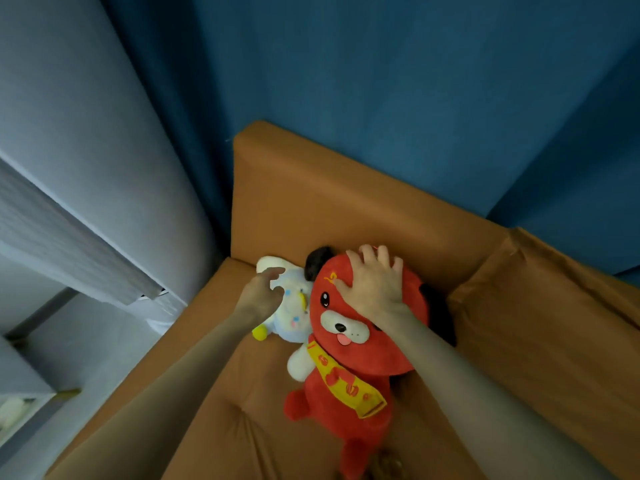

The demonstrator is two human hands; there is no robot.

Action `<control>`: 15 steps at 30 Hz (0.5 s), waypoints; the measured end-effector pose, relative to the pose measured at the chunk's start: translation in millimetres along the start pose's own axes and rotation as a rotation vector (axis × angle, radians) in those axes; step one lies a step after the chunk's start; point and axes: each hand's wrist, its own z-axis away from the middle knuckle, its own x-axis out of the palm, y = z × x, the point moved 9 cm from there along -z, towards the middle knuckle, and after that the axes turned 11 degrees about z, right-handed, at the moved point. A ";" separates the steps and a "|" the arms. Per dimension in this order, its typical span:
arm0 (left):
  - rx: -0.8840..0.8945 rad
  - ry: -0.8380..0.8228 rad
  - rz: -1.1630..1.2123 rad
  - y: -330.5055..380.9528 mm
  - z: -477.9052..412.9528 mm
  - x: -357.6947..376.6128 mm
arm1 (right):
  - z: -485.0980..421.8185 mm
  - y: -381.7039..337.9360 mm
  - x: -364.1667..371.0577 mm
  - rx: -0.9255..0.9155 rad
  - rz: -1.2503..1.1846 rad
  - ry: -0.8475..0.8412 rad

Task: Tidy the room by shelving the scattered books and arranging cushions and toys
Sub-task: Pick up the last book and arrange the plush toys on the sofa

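My right hand [375, 285] lies flat on top of the head of the red plush dog [374, 355], fingers spread wide and palm down, pressing rather than gripping. My left hand [263, 292] is just beside it, fingers loosely curved and parted with nothing in them. It is right at the white and pale blue plush toy [294, 308], but I cannot tell whether it touches the toy.

The dog sits in the corner of the orange sofa [311, 202], its head against the backrest, with a yellow sash across its chest. The smaller toy is tucked against the dog's left side. An orange cushion [536, 323] leans to the right of the dog. A dark blue curtain [381, 81] hangs behind the sofa.
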 end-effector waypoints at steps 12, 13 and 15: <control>0.107 -0.249 -0.892 -22.7 -79.2 91.8 | 4.5 26.3 22.0 0.139 -0.102 0.155; 0.087 -0.275 -0.962 -29.2 -82.8 96.2 | 4.0 25.4 25.1 0.136 -0.095 0.134; 0.055 -0.332 -1.092 -41.1 -87.7 104.8 | 1.1 23.1 33.6 0.114 -0.088 0.035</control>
